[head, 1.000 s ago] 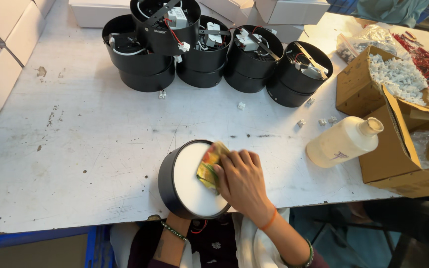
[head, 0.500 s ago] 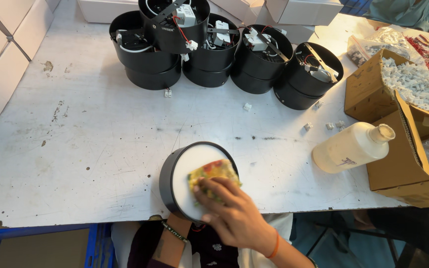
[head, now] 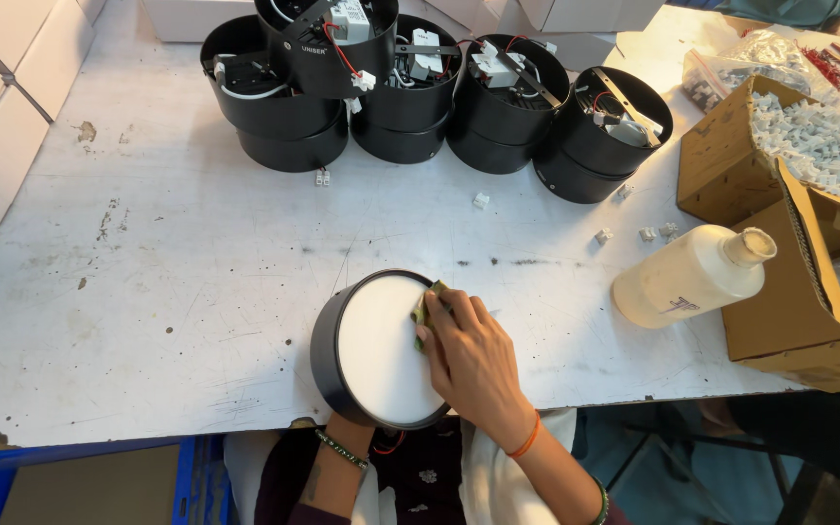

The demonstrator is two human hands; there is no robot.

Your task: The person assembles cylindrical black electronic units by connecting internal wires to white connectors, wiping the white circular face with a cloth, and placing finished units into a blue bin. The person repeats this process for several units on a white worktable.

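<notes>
A round black lamp housing with a white face (head: 376, 345) stands at the table's near edge, tilted toward me. My right hand (head: 473, 360) presses a small yellow-green cloth (head: 427, 306) against the right side of the white face. My left hand (head: 347, 433) is mostly hidden under the housing and holds it from below; only the wrist with a beaded bracelet shows.
Several black housings with wiring (head: 420, 83) are stacked at the back. A white plastic bottle (head: 687, 277) lies on its side at right, beside cardboard boxes of small white parts (head: 809, 146). White cartons (head: 2, 117) sit far left. Small white connectors (head: 634, 233) are scattered on the white table (head: 148, 292).
My right hand with the cloth slid from the upper right of the white face down across it, then back to the right edge. The housing stayed at the table's near edge.
</notes>
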